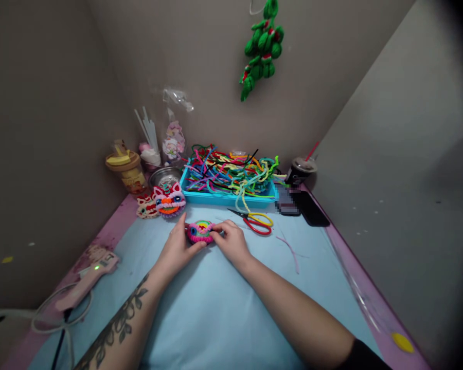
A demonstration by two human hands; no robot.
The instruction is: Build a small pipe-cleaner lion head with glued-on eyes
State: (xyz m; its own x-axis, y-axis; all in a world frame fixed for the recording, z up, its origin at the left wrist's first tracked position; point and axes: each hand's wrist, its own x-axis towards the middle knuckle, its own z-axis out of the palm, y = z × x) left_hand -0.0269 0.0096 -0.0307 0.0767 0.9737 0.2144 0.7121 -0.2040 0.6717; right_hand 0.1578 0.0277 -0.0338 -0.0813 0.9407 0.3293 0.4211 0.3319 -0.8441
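Between my two hands, low over the blue-covered table, is a small pink craft lion head (200,232) made of fuzzy stems, with a blue eye and green and yellow bands. My left hand (180,245) is wrapped around its left side, thumb along the lower edge. The fingers of my right hand (231,240) pinch its right edge; whatever small part lies between those fingertips is hidden. Just behind stand two finished-looking lion heads, one pink and red (170,199) and one cream and red (147,206).
A blue tray (231,198) heaped with colourful fuzzy stems sits at the back. Red-and-yellow-handled scissors (257,222), loose purple stems (291,252) and a black phone (310,208) lie right. A pink glue gun (88,280) with its cord lies left. A drink cup (301,169) stands back right.
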